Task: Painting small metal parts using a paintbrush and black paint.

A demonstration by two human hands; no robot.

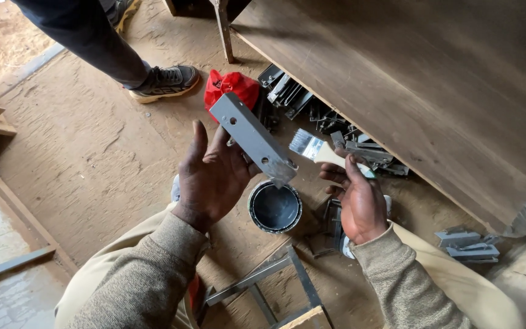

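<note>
— What's in the left hand (211,176)?

— A grey metal bar (254,139) with small holes. The fingers are wrapped round its middle, and it slants from up by the fingertips down to a wet, painted end just above the paint tin (274,207).

— And the right hand (360,201)?

— Closed on the pale handle of a paintbrush (315,148). The bristles point toward the left hand and sit just beside the lower end of the bar; whether they touch it I cannot tell.

— Where's the tin?

— On the floor between the two hands, a little nearer the person, open, with dark grey paint inside.

— Anything else about?

— Beyond the left hand's fingertips lies a red bag (231,87). Past the right hand, a heap of grey metal pieces (312,103) runs along the edge of a big wooden board (433,85). Further out from the left hand stands another person's shoe (165,82). Below the hands, near the knees, lies a metal frame (275,277).
</note>
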